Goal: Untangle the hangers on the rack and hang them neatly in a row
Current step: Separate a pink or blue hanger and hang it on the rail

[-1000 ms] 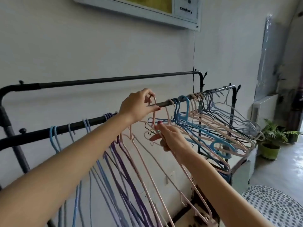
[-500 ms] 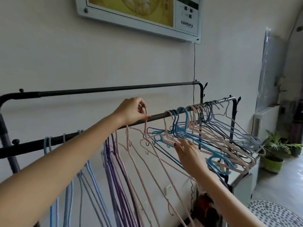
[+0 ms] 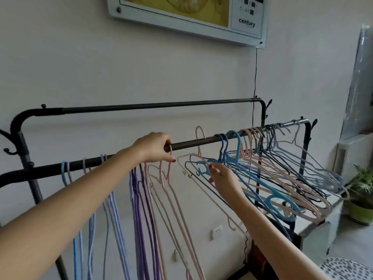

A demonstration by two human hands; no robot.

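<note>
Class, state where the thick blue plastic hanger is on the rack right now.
In the head view, the thick blue hanger hangs on the front rail, right of centre, between the right hand and the pink hangers.

Hangers (image 3: 268, 170) on rack (image 3: 193, 141); wall (image 3: 80, 67) behind

Rack rail (image 3: 201, 140): dark metal tube, looking matt w/ faint sheen. Thin hangers (image 3: 177, 201): looking like coated wire, smooth, pastel pink/purple/blue. Thick blue hanger (image 3: 270, 196): plastic, showing slight gloss. Wall (image 3: 80, 67): painted, matt. Wall panel (image 3: 249, 23): glossy white frame, reflecting light.
</note>
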